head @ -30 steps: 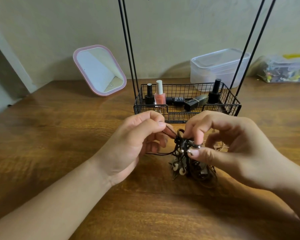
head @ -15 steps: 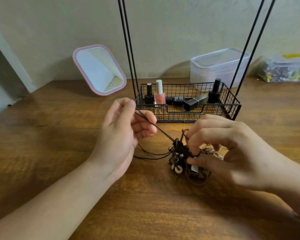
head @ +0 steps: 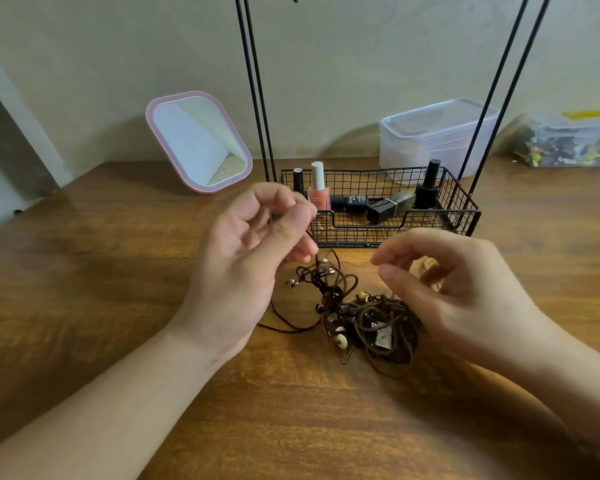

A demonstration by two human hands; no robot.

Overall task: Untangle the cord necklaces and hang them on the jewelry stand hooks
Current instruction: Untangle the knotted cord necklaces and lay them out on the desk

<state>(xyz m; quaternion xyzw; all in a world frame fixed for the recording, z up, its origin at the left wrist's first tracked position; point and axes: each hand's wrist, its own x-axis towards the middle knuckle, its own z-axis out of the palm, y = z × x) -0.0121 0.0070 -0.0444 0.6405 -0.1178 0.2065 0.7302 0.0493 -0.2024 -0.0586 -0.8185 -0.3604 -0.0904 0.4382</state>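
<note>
- Up goes the left hand (head: pixel 253 258), higher than half a second ago and now level with the front rail of the wire basket (head: pixel 465 220), drawing one dark cord (head: pixel 310 237) out of the knot.
- Thumb and fingertips are pinched together on that cord, so it runs down from the pinch to the tangle of necklaces (head: pixel 357 313); holding it up this way likely shows which loop it threads through.
- Over comes the right hand (head: pixel 465 289), which was clamped on the tangle a moment back and now hovers just in front of the basket, off the bundle.
- Its thumb and forefinger sit close together, curled; whether a thin strand lies between them I cannot tell, since that spot is blurred.
- Necklaces lie on the wooden table (head: pixel 118 306) directly in front of the basket, between the two hands, one loose loop trailing out under the left palm.
- Beads and small pendants show in the heap, still knotted together.
- Black rods of the jewelry stand (head: pixel 257 98) rise from the basket's corners; its hooks are out of view above.
- Nothing hangs yet, so I judge this early untangling.
- Behind the basket's left side leans a pink mirror (head: pixel 198 143).
</note>
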